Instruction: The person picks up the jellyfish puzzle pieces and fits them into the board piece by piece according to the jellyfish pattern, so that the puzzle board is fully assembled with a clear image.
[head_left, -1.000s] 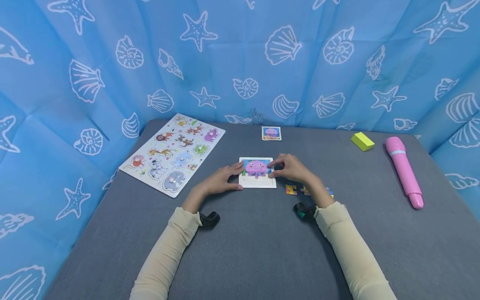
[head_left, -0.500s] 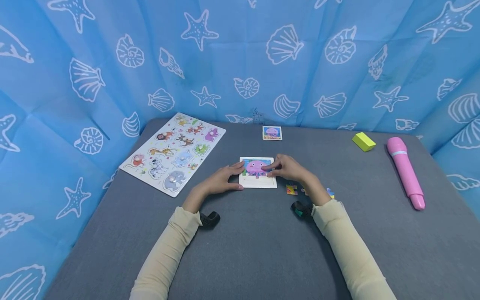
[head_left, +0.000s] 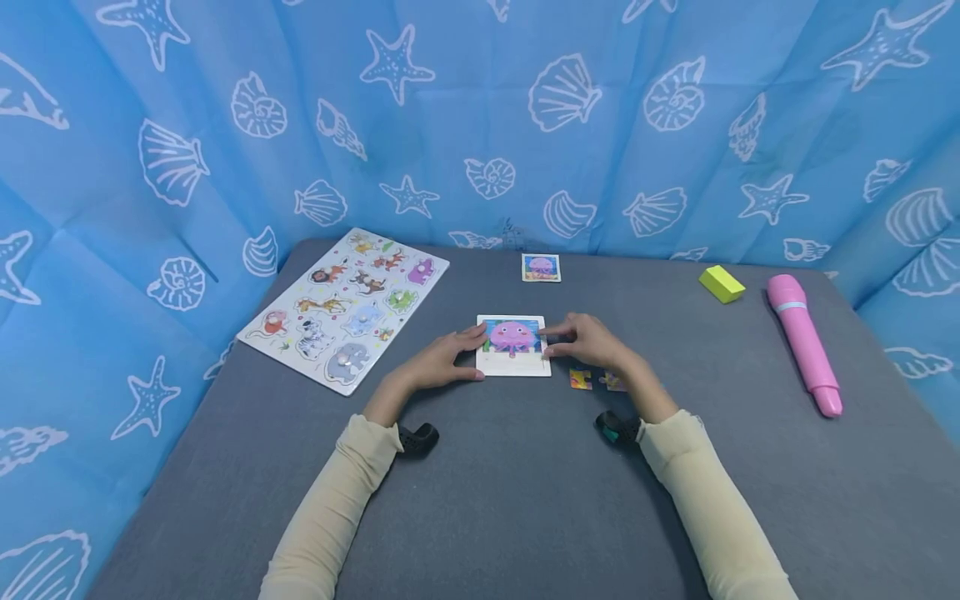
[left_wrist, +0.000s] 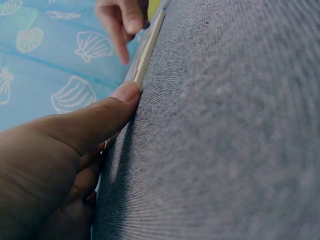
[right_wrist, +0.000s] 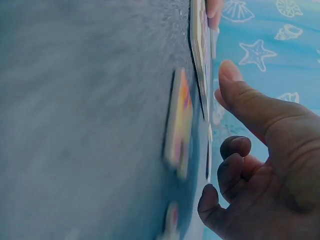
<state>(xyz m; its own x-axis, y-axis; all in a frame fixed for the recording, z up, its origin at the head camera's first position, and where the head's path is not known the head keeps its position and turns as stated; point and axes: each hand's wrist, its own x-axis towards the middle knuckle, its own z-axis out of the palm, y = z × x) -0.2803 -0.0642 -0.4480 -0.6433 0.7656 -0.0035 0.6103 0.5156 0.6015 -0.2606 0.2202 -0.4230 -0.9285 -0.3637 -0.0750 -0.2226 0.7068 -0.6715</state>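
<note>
A small framed jigsaw puzzle [head_left: 513, 367] lies on the table, its upper part filled with a pink octopus picture and its lower strip pale and bare. My left hand [head_left: 444, 360] holds the frame's left side, fingers at the upper edge and thumb at the lower corner. In the left wrist view, the thumb [left_wrist: 107, 112] lies along the frame's edge. At the right edge, my right hand [head_left: 588, 340] has thumb and forefinger apart with nothing between them. Loose jigsaw pieces [head_left: 581, 379] lie below that hand, partly hidden by the wrist; one piece [right_wrist: 179, 125] shows close by in the right wrist view.
Behind the frame lies a small octopus picture card [head_left: 541, 267]. An animal peg puzzle board [head_left: 300, 321] is at the left. A yellow-green block [head_left: 722, 284] and a pink toy microphone [head_left: 806, 346] lie at the right. A blue curtain [head_left: 450, 117] borders the table.
My right hand has drawn back from over the octopus picture to the frame's right edge, its finger and thumb spreading. The left hand has stayed put on the frame.
</note>
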